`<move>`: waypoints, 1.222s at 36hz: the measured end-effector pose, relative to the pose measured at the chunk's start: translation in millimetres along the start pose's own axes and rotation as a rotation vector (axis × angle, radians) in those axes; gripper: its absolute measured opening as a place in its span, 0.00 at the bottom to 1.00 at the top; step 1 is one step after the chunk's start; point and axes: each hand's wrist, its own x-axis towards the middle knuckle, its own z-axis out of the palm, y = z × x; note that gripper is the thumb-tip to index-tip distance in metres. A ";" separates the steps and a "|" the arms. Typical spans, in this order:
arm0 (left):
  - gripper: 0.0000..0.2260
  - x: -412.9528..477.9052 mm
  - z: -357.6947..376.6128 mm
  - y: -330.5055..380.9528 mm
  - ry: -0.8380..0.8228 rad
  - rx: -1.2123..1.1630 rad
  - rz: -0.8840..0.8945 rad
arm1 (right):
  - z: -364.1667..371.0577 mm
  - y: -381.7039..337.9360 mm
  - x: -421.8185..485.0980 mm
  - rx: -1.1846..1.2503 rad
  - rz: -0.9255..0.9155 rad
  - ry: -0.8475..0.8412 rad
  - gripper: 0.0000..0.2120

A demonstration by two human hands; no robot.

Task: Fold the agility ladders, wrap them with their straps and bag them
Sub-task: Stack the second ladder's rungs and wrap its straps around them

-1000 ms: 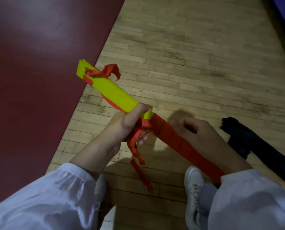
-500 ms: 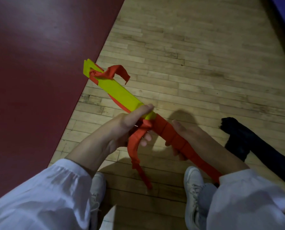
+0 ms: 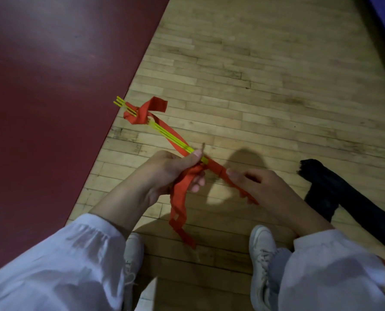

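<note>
**Folded ladder held up in both hands, strap partly wound**

Nearest, two white sleeves (image 3: 75, 265) and a pair of white shoes (image 3: 261, 254) planted on the wooden floor (image 3: 254, 86). Just beyond, left hand (image 3: 171, 171) gripping the folded ladder (image 3: 164, 131) near its middle, thumb laid along the top and fingers curled underneath. Caught in that grip, the red strap (image 3: 178, 198), its loose tails hanging down between the shoes. Just beside it, right hand (image 3: 261, 187), thumb and curled fingers pinching the strap where it is wound tight round the near end of the bundle.

Held clear of the floor, the yellow rungs stacked flat together and seen edge-on, slanting away to the upper left. Near their far end, another loop of strap bunched round the stack, one free end curling upward.

To the right, a black bag (image 3: 335, 194) lying limp on the boards, near the right forearm and apart from the ladder. Farther left, a dark red mat (image 3: 52, 86), its edge passing under the far tips of the rungs.
</note>
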 end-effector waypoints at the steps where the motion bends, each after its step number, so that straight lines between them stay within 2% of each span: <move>1: 0.20 0.3 -0.5 -0.5 -0.003 -0.013 -0.012 | -0.1 0.7 0.5 -0.013 -0.002 0.007 0.31; 6: 0.10 0.5 -0.7 -1.4 -0.037 -0.071 -0.016 | -1.2 1.9 1.6 -0.091 -0.009 0.028 0.30; 15: 0.09 3.4 -3.0 -3.1 -0.075 -0.028 -0.007 | -4.6 0.6 -0.6 -0.129 -0.020 0.044 0.30; 19: 0.09 2.4 -1.6 -2.1 -0.080 -0.027 -0.017 | -6.4 -1.5 -1.1 -0.112 -0.029 0.091 0.24; 25: 0.15 3.0 3.5 3.1 -0.074 0.026 -0.115 | -9.0 -5.1 -2.9 -0.160 -0.029 0.159 0.13; 34: 0.30 -0.4 5.8 4.5 -0.064 -0.041 -0.153 | -7.2 -7.6 -3.7 -0.238 -0.025 0.234 0.14; 38: 0.31 -0.1 7.2 3.4 -0.033 -0.037 -0.145 | -7.4 -6.7 -3.8 -0.205 -0.047 0.238 0.14; 44: 0.27 1.2 11.1 6.5 0.014 -0.032 -0.114 | -9.9 -6.1 -4.0 -0.132 -0.084 0.192 0.15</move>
